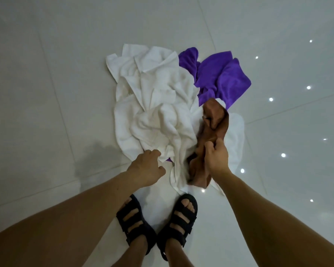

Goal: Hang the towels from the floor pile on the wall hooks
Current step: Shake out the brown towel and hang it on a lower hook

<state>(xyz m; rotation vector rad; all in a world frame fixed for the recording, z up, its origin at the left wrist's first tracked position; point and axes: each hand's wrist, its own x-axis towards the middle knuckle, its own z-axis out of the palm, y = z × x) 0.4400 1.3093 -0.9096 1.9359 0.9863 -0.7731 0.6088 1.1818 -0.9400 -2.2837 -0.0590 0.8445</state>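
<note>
A pile of towels lies on the white tiled floor just beyond my feet. A large crumpled white towel (pixel 154 105) fills the left and middle of the pile. A purple towel (pixel 220 78) lies at its far right. My right hand (pixel 217 158) grips a brown towel (pixel 214 116), which runs from the pile down past my wrist. My left hand (pixel 148 166) hovers at the near edge of the white towel with fingers loosely curled, holding nothing. No wall hooks are in view.
My two feet in black strap sandals (pixel 160 224) stand right in front of the pile. Glossy white floor tiles (pixel 46 93) surround it, with small ceiling-light reflections dotted along the right side.
</note>
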